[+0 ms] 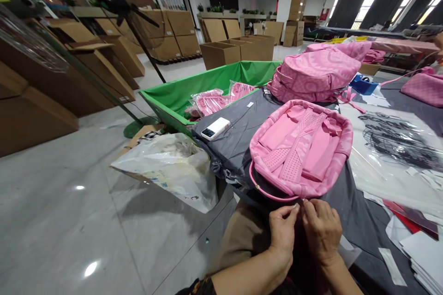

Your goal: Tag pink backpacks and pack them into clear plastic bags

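A pink backpack (301,147) lies on the grey-covered table with its perforated shoulder straps facing up. Its curved zip edge, with a small gold-coloured pull, runs along the side nearest me. Just below that edge, my left hand (282,228) is closed in a pinch of thumb and forefinger. Close beside it, my right hand (321,226) is pinched too, its fingertips at the backpack's near rim. Whatever lies between the fingertips of either hand is too small to make out.
More pink backpacks (314,73) are piled behind. A white power bank (215,128) sits at the table's left edge, beside a green bin (166,103) with bagged pink goods. Right are black cords (398,138) on plastic and white papers (424,256). A white plastic bag (173,166) stands on the floor.
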Action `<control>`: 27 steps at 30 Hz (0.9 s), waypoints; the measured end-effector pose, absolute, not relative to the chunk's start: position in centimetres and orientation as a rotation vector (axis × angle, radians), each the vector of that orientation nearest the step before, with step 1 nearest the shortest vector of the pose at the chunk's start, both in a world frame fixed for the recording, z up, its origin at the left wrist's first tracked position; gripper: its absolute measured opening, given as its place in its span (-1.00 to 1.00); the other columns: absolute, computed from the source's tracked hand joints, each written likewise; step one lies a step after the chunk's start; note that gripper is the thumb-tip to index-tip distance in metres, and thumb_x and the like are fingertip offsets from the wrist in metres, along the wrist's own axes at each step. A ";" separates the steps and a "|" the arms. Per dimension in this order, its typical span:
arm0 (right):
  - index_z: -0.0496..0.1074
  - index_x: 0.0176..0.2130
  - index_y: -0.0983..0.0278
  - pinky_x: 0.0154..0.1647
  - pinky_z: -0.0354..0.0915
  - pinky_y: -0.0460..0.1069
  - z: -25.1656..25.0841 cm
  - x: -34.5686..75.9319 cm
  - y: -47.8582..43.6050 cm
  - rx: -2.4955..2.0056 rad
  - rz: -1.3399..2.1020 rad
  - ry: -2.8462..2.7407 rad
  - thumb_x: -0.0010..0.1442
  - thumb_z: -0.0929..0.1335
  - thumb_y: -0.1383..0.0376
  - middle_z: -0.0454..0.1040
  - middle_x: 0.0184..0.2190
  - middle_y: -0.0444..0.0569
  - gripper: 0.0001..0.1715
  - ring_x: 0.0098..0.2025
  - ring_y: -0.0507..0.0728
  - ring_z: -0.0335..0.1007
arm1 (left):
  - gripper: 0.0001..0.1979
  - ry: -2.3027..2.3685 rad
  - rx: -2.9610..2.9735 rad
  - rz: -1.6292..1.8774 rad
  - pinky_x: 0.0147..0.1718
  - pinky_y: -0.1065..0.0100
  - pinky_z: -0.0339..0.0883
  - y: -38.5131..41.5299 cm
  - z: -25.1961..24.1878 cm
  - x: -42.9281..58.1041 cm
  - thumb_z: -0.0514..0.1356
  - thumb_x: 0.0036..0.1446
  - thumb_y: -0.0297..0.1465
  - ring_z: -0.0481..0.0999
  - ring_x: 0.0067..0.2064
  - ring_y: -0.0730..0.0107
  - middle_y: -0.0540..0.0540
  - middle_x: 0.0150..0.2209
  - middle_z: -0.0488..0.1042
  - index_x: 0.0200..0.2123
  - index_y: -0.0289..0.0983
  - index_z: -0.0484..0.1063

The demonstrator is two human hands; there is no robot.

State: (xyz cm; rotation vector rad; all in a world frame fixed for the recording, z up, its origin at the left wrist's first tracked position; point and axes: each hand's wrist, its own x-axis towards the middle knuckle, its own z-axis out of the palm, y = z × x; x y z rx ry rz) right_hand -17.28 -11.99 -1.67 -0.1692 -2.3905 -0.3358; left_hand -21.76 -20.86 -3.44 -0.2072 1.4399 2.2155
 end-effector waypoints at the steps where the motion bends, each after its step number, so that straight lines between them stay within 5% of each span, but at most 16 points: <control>1: 0.44 -0.28 0.27 -0.31 0.11 0.04 -1.4 -17.2 -12.1 -0.162 -0.366 -2.415 0.38 0.22 0.44 0.44 -0.40 0.01 -0.74 -0.35 0.16 0.28 | -0.67 1.465 -0.168 2.211 -0.29 0.31 0.36 -21.0 -3.2 -21.8 0.43 -0.16 -0.14 0.46 -0.40 0.32 -0.12 -0.47 0.60 -0.48 -0.32 0.67; 7: 0.44 -0.12 0.34 -0.23 0.16 0.08 -0.1 -16.3 -12.8 -0.069 -0.384 -2.577 0.28 0.23 0.47 0.50 -0.20 0.15 -0.75 -0.18 0.25 0.33 | -0.71 1.445 -0.125 2.200 -0.41 0.36 0.32 -20.6 -1.9 -22.6 0.43 -0.21 -0.18 0.45 -0.45 0.34 -0.12 -0.53 0.57 -0.52 -0.31 0.67; 11: 0.43 -0.18 0.29 -0.25 0.13 0.07 0.0 -16.3 -12.8 -0.119 -0.316 -2.558 0.33 0.21 0.45 0.52 -0.24 0.10 -0.78 -0.20 0.24 0.34 | -0.69 1.378 -0.129 2.145 -0.43 0.38 0.32 -21.5 -0.2 -22.3 0.43 -0.20 -0.20 0.45 -0.48 0.38 -0.12 -0.52 0.58 -0.45 -0.35 0.67; 17: 0.39 -0.30 0.25 -0.31 0.08 0.04 -0.5 -16.7 -12.3 -0.174 -0.098 -2.466 0.47 0.14 0.33 0.49 -0.41 -0.01 -0.65 -0.34 0.17 0.33 | -0.71 1.364 -0.137 2.239 -0.07 0.25 0.39 -23.3 0.1 -21.6 0.45 -0.15 -0.28 0.57 -0.17 0.21 -0.16 -0.27 0.64 -0.31 -0.29 0.65; 27: 0.51 -0.41 0.23 -0.41 0.27 -0.02 0.8 -16.8 -9.2 -0.566 1.201 -2.546 0.25 0.28 -0.20 0.55 -0.48 -0.07 -0.39 -0.47 0.12 0.42 | -0.50 0.521 -0.143 2.049 -0.01 0.17 0.39 -19.8 -3.4 -21.6 0.56 -0.22 -0.14 0.62 -0.16 0.10 -0.18 -0.38 0.62 -0.27 -0.34 0.60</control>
